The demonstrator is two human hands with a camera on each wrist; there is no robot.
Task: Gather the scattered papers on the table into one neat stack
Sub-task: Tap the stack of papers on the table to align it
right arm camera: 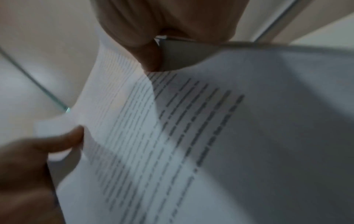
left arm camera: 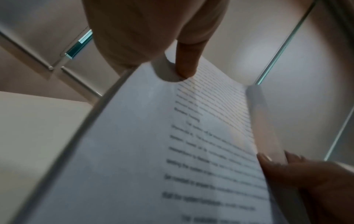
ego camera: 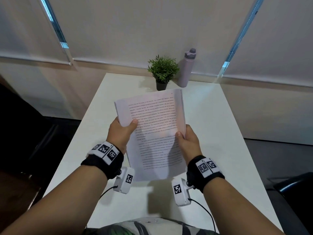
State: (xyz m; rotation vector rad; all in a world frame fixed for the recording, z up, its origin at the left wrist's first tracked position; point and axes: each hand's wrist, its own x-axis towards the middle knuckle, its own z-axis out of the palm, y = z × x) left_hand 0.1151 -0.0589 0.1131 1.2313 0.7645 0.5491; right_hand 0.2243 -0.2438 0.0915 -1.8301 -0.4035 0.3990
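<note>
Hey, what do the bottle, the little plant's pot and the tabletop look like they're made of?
Bottle: probably powder-coated metal, matte lilac with no glare; plastic is possible. Its lid looks like plastic.
Pot: dark, matte, plain-walled; plastic or glazed ceramic, cannot tell which.
Table: smooth white laminate, by its soft sheen and faint reflections.

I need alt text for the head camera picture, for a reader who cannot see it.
Two hands hold a stack of printed papers above a white table, the left hand gripping its left edge and the right hand its right edge. A small potted plant and a lilac bottle stand at the far edge.
</note>
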